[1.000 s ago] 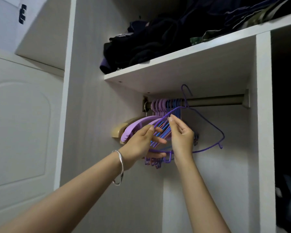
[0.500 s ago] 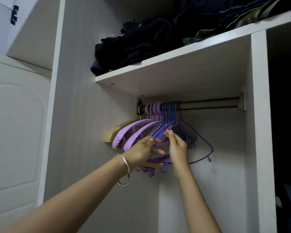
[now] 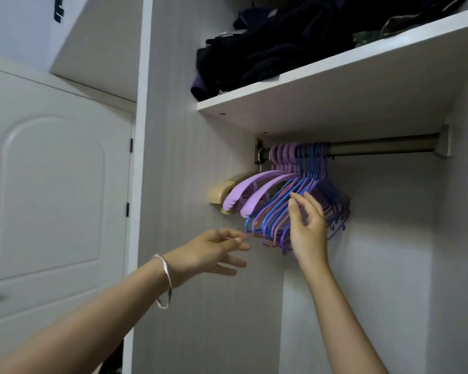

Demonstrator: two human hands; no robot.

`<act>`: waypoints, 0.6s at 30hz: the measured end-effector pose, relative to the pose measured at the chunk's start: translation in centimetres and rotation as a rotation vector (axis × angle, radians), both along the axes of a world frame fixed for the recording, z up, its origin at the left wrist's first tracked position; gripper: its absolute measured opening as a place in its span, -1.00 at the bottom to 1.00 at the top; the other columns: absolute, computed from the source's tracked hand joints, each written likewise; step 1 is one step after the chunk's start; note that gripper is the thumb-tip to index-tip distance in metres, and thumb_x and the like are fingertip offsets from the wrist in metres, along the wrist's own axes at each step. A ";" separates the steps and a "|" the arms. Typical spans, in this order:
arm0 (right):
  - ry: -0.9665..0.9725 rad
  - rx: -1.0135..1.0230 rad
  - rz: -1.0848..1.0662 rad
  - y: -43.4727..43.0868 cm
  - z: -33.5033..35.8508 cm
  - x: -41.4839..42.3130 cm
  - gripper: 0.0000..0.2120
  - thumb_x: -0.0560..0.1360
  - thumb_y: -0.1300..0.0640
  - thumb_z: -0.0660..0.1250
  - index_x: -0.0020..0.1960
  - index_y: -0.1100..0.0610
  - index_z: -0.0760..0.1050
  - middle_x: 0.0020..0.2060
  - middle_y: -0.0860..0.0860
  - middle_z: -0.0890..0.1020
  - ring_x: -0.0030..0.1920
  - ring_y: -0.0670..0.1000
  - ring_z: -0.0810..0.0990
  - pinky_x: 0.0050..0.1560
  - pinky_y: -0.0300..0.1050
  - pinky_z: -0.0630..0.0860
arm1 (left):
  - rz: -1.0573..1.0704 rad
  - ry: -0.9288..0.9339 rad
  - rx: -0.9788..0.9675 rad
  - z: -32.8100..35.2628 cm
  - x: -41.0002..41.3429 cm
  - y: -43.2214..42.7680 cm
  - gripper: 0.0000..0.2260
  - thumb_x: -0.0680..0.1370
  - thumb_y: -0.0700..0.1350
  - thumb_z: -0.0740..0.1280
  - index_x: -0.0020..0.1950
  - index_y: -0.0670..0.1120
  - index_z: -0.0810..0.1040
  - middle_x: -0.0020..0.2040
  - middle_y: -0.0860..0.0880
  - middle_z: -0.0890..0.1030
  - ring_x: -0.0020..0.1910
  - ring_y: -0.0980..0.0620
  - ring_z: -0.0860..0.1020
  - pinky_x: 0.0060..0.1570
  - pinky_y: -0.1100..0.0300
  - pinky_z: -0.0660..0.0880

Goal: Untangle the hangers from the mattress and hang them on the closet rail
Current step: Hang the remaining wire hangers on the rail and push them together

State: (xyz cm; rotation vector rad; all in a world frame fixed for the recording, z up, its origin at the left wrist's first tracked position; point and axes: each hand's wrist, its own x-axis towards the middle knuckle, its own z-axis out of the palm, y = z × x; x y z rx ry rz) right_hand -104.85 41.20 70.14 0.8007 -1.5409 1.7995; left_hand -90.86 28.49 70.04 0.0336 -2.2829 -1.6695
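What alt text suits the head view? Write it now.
Purple and blue hangers crowd one end of a closet rail. The right hand, fingers open, reaches to them; the left hand hovers open beside, holding nothing.

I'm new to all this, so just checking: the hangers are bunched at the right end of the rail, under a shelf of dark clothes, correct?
Not quite. The hangers are bunched at the left end of the rail, not the right, as the head view shows. The rest holds: they hang under a shelf of dark clothes.
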 end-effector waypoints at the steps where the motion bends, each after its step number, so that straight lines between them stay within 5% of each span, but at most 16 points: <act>1: 0.022 0.005 0.001 -0.6 0.0 1.0 -0.78 0.55 0.15 0.25 0.16 0.13 0.55 0.33 0.04 0.41 0.33 -0.06 0.38 0.19 -0.42 0.21 | 0.029 0.014 0.001 -0.1 1.1 -0.8 -0.74 0.60 -0.09 0.17 0.27 -0.10 0.43 0.22 -0.04 0.56 0.11 -0.08 0.60 0.06 0.12 0.55; 11: 0.212 0.114 0.167 -13.3 -0.9 16.8 -0.78 0.55 0.10 0.25 0.17 0.04 0.54 0.28 -0.01 0.47 0.30 -0.14 0.39 0.22 -0.58 0.17 | 0.427 0.215 -0.095 -2.1 18.0 -13.6 -0.77 0.60 -0.06 0.17 0.23 -0.01 0.47 0.14 0.04 0.61 0.12 0.05 0.59 0.17 0.13 0.51; 18: 0.182 0.420 0.553 -28.7 -8.1 32.7 -0.72 0.55 0.04 0.23 0.25 -0.05 0.45 0.35 -0.13 0.38 0.36 -0.23 0.29 0.24 -0.57 0.10 | 0.845 0.146 -0.233 -10.1 36.6 -25.8 -0.69 0.58 0.00 0.20 0.32 0.02 0.40 0.21 0.10 0.50 0.17 0.17 0.46 -0.02 0.45 0.36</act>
